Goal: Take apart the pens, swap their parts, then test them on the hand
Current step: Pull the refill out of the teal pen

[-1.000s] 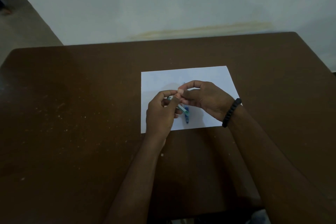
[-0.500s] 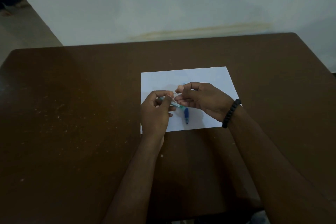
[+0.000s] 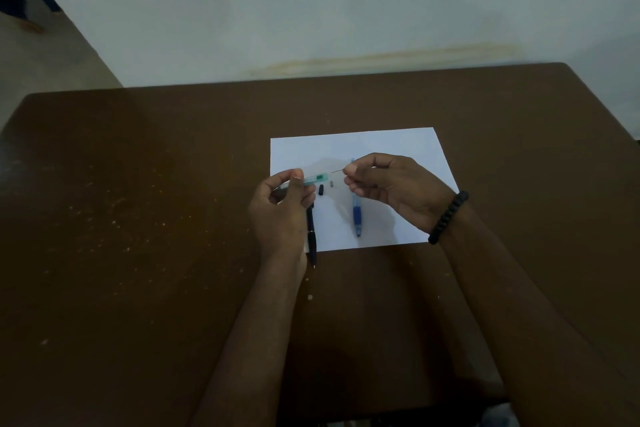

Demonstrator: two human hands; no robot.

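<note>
Your left hand [image 3: 282, 208] is pinching a green see-through pen barrel [image 3: 313, 179] between thumb and fingertips, held roughly level above the paper's left side. Your right hand [image 3: 391, 191] has thumb and forefinger pressed together on a thin dark refill [image 3: 337, 171]. It's hair-thin, so only a short sliver pokes out toward the barrel, and the two don't touch.

Materials: the green barrel looks like clear plastic with a solid green end. The blue pen [image 3: 356, 208] lying on the paper is translucent plastic with a darker, rubbery-looking grip, tip pointing toward you. A slim black pen [image 3: 311, 236] lies half under your left hand, glossy, with its tip hanging off the paper's near edge. Between the two sit a small black cap-like piece [image 3: 321, 190] and a tiny grey bit [image 3: 331, 183]; too small to say what they are.

The sheet of white paper [image 3: 381, 146] is flat and smooth on a dark brown table [image 3: 138, 218] with rounded corners and pale flecks scattered on its left side. Behind it is a plain pale wall [image 3: 311, 3] with a yellowish stain streak low down. The lighting's dim.

Count: three pens or pen bodies, one refill, two small loose bits, one sheet, plus one black beaded bracelet [image 3: 448, 217] on your right wrist.
</note>
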